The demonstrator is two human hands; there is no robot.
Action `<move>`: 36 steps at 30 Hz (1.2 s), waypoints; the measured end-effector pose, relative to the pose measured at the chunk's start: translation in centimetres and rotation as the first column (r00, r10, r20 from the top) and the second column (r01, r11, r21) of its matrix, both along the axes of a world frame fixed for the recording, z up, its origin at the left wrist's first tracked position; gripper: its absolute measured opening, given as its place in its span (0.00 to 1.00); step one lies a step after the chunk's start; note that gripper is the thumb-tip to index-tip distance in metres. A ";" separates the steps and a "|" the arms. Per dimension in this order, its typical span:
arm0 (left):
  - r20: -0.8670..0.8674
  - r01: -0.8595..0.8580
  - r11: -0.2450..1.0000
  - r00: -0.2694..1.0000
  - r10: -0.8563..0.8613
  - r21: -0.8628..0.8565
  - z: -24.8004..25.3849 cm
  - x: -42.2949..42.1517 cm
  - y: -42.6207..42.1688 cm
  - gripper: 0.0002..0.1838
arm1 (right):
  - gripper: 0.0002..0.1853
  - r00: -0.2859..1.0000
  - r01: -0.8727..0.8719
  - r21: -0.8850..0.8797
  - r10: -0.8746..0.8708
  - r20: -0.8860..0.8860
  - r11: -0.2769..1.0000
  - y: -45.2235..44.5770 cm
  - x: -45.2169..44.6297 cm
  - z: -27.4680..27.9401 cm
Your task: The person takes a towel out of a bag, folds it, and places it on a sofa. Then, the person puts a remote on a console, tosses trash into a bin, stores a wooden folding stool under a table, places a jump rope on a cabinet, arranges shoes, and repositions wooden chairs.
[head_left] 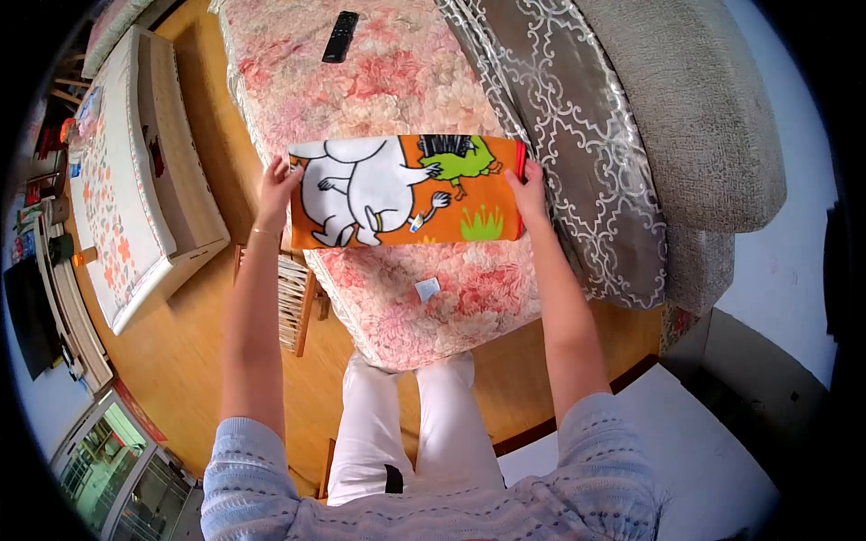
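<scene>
A folded orange blanket (370,194), printed with a white cartoon figure and a green one, is stretched flat between my two hands above the seat. My left hand (278,191) grips its left edge, thumb on the front face. At the red-trimmed right edge, my right hand (530,189) pinches the cloth the same way. Fingers behind the fabric are partly hidden. Beneath it lies a pink floral quilted cover (406,325), with a small white tag (428,288) showing just below the blanket.
A black remote control (340,37) lies farther up the floral cover. On the right runs a grey patterned throw (577,135) beside a grey sofa back (695,108). To the left stand a table with a floral cloth (117,207) and a small woven stool (293,302).
</scene>
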State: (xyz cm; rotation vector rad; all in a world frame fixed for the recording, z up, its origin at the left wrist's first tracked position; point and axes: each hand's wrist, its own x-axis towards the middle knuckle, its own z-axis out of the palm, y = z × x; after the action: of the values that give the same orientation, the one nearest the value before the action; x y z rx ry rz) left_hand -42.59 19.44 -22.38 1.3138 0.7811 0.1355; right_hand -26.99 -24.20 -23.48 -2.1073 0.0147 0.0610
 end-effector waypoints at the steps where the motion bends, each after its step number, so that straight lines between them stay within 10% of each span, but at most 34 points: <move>1: 0.017 -0.005 0.998 1.000 0.004 0.061 -1.6 -0.8 -0.4 0.33 | 0.30 1.000 -0.001 0.001 0.001 -0.003 1.000 0.2 -0.6 0.2; 4: -0.234 0.115 0.951 0.971 -0.047 0.286 -3.1 -3.1 -1.7 0.36 | 0.32 0.988 0.036 -0.219 -0.068 -0.140 0.975 0.8 -1.8 0.4; 9: -0.336 0.153 0.974 0.937 -0.089 0.168 -3.0 -3.8 -2.1 0.33 | 0.32 0.984 0.129 -0.333 -0.161 -0.070 0.934 2.7 -2.7 2.0; 15: -0.007 0.089 0.996 0.996 -0.089 0.025 -2.2 -4.2 -1.3 0.16 | 0.30 0.995 0.094 -0.169 -0.096 -0.002 0.981 2.2 -3.2 3.8; 17: -0.081 0.133 0.990 0.988 -0.129 0.054 -2.3 -5.1 -0.8 0.16 | 0.30 0.992 0.130 -0.247 -0.127 0.026 0.960 1.8 -3.9 2.2; 19: -0.197 0.184 0.982 0.962 -0.189 -0.048 -3.2 -6.1 -0.7 0.17 | 0.29 0.935 0.234 -0.705 0.043 0.351 0.669 4.2 -6.1 5.2; 20: -0.207 0.219 0.976 0.954 -0.215 -0.001 -3.2 -6.4 -0.9 0.17 | 0.29 0.952 0.123 -0.630 0.089 0.294 0.767 6.1 -7.6 6.3; 22: -0.179 0.204 0.979 0.962 -0.205 -0.020 -3.6 -6.9 -1.3 0.17 | 0.28 0.857 -0.507 -0.456 0.374 -0.354 0.732 9.8 -9.3 9.0; 24: -0.149 0.189 0.981 0.970 -0.192 -0.035 -3.3 -7.3 -1.6 0.18 | 0.26 0.698 -0.563 -0.456 0.692 0.185 0.689 11.7 -12.8 6.4; 36: -0.174 0.171 0.969 0.964 -0.202 -0.181 -1.5 -8.7 -2.1 0.11 | 0.23 0.823 -0.545 -0.325 0.566 -0.033 0.773 9.1 -18.9 3.7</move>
State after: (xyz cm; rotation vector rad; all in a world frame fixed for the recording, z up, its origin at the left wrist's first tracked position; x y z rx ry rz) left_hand -51.27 17.36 -23.90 1.2472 0.8079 -0.2063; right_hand -45.92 -15.10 -19.79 -2.3704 -0.6929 0.3677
